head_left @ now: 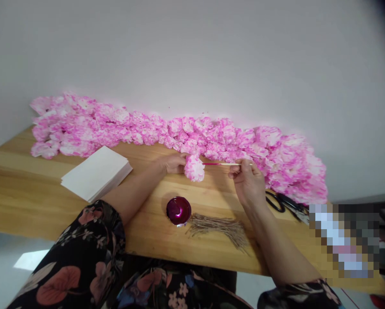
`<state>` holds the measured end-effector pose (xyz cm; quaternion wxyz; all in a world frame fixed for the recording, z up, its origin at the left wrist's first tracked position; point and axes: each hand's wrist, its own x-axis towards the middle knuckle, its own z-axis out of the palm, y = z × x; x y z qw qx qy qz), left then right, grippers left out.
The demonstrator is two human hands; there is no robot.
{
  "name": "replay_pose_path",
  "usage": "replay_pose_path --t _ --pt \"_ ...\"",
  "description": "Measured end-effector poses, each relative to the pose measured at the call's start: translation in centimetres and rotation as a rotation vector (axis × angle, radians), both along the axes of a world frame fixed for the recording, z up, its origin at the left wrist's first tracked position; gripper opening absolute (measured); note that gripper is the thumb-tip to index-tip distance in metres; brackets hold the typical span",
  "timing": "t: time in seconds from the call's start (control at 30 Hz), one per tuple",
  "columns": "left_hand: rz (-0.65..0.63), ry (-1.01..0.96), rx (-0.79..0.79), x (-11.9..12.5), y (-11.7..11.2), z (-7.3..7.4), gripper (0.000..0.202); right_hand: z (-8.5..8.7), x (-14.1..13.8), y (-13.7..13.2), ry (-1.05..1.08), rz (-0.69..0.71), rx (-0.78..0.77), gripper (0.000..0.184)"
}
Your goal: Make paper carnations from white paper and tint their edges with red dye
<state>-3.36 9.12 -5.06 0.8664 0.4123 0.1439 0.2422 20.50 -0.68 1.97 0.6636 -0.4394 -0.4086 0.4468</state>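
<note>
My left hand [175, 163] is closed on a white paper flower [195, 168] with pink-tinted petals, held up over the table. Pinched in my right hand [248, 174] is a thin pale stick [223, 164], its far end stained magenta and touching the flower's right edge. I cannot make out whether that end is a brush or a cotton tip. Below the flower stands a small bowl [178, 211] of dark magenta liquid. Just right of the bowl lies a bundle of brown twine pieces [218, 228].
Pink and white paper flowers [83, 124] are heaped along the wall across the table's back. A stack of white paper [97, 174] lies at left, near my forearm. Black-handled scissors [287, 204] rest at right, beside a blurred-out patch. The wooden table's [147, 246] front edge is close to my body.
</note>
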Motion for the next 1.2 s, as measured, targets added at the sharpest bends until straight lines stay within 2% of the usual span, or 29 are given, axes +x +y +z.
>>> replay_pose_path --t 0.27,0.43,0.6,0.83,1.03,1.2 --pt "0.008 0.0 -0.005 -0.1 0.0 -0.3 0.029 -0.4 0.3 0.2 -0.006 0.019 0.004 0.036" --pt "0.038 0.008 0.002 -0.1 -0.1 -0.5 0.027 -0.1 0.3 0.2 0.072 0.001 0.004 0.041" --pt "0.014 0.009 0.013 -0.1 0.2 -0.6 0.029 -0.3 0.4 0.4 0.029 0.018 -0.022 0.039" --pt "-0.006 -0.027 -0.007 0.0 0.2 -0.2 0.02 0.1 0.5 0.4 0.147 0.009 -0.034 0.043" --pt "0.014 -0.005 -0.013 0.1 0.2 0.1 0.025 0.0 0.1 0.1 0.03 0.016 -0.006 0.038" --pt "0.034 -0.001 -0.017 0.0 0.0 0.6 0.021 0.0 0.3 0.2 0.09 0.026 -0.002 0.039"
